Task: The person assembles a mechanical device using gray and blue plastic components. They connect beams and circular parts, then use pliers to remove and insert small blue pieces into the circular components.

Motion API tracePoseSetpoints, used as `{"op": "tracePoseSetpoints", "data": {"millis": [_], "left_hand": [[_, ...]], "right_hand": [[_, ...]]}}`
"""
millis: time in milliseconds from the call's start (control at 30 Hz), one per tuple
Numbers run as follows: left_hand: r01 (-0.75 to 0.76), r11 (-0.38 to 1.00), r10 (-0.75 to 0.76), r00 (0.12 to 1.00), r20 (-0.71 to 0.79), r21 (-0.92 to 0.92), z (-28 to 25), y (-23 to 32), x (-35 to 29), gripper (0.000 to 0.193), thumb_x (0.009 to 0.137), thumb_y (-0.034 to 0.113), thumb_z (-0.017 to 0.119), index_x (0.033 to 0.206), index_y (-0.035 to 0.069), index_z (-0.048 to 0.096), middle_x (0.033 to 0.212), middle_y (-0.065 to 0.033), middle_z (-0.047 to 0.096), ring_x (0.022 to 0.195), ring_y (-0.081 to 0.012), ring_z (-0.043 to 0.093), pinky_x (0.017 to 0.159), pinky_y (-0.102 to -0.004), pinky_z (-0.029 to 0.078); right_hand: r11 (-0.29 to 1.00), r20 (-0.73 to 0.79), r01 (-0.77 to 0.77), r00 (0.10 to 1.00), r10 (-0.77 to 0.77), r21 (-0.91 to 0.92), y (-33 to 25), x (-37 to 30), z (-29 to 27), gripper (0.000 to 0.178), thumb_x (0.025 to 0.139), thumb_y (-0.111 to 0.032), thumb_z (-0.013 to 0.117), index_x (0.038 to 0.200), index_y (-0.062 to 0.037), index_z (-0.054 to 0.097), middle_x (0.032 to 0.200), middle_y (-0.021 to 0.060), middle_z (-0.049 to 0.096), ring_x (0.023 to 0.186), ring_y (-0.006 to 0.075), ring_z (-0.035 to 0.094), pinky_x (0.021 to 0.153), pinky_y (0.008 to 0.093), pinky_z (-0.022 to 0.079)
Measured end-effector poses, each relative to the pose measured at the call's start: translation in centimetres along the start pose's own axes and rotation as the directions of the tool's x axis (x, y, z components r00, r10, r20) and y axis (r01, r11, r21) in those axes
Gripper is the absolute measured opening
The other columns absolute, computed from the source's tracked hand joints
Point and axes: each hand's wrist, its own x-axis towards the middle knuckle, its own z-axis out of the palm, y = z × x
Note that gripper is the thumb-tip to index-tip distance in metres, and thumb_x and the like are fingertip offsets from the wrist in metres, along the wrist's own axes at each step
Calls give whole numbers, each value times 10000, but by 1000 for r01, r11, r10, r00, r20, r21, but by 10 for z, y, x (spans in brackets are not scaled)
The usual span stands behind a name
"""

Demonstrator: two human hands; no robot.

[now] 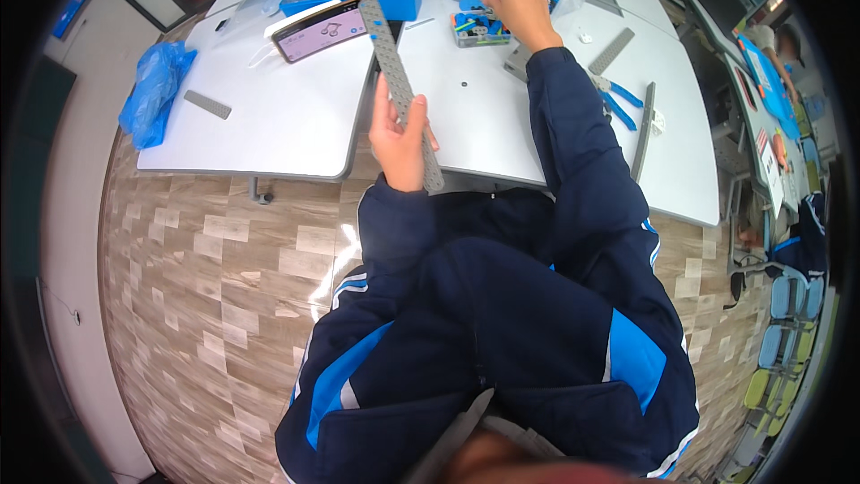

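A long grey perforated plastic beam (391,58) slants upward in my left hand (399,139), the thumb across its face. Small blue pins show near the beam's far end. My right hand (520,11) reaches over a clear parts box (461,36) holding small blue, black and green pieces. Its fingers are bent together above the box; whether anything is between them is too small to make out. To the left of the beam, a phone (318,32) stands propped, its screen showing a drawing of a model.
A blue bin (408,5) of grey parts stands at the back. Blue-handled pliers (618,103), grey beams (612,51) and a long dark bar (644,130) lie on the right. A blue plastic bag (157,94) and a short grey beam (207,105) are on the left table.
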Motion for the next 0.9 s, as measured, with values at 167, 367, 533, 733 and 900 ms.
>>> {"op": "tracePoseSetpoints", "data": {"millis": [167, 367, 533, 733, 900], "left_hand": [[12, 997, -17, 997, 72, 70, 2, 3, -11, 681, 930, -13, 611, 1537, 15, 302, 1165, -105, 646, 698, -55, 577, 449, -219, 451], [-21, 978, -14, 987, 163, 208, 7, 0, -28, 669, 896, 15, 656, 1498, 21, 364, 1117, -152, 678, 761, -93, 634, 548, -251, 519], [-300, 839, 162, 934, 319, 454, 14, -1, -44, 555, 922, 90, 654, 1429, 22, 439, 1095, -193, 664, 912, -235, 685, 848, -354, 533], [-237, 926, 89, 894, 439, 295, 23, 12, -55, 474, 995, 179, 589, 1418, 9, 461, 1183, -158, 601, 1157, -250, 591, 967, -352, 470], [-74, 996, 51, 930, 365, 49, 43, 25, -60, 323, 1048, 161, 513, 1307, -29, 538, 1190, -89, 583, 1091, -152, 563, 939, -293, 453]], "right_hand": [[999, 57, -44, 997, 45, -12, 5, -5, 23, 199, 895, -247, 640, 983, -130, 775, 889, 134, 737, 859, 342, 701, 760, 435, 549], [668, 292, -199, 956, -29, 717, -43, -35, -43, 404, 970, -395, 612, 1024, -8, 715, 903, 98, 728, 834, 226, 700, 713, 333, 542], [283, 302, -284, 953, -20, 916, -86, -109, -92, 349, 983, -304, 635, 1015, 41, 670, 868, 34, 676, 801, 126, 644, 691, 266, 503], [609, -76, -89, 968, 240, 788, -103, -178, -116, 142, 845, -99, 767, 919, 13, 719, 806, 46, 699, 698, 114, 643, 635, 251, 488], [529, 33, -193, 954, 296, 826, -108, -208, -124, 156, 807, -76, 799, 917, 12, 731, 820, 58, 735, 707, 100, 682, 670, 231, 510]]}}
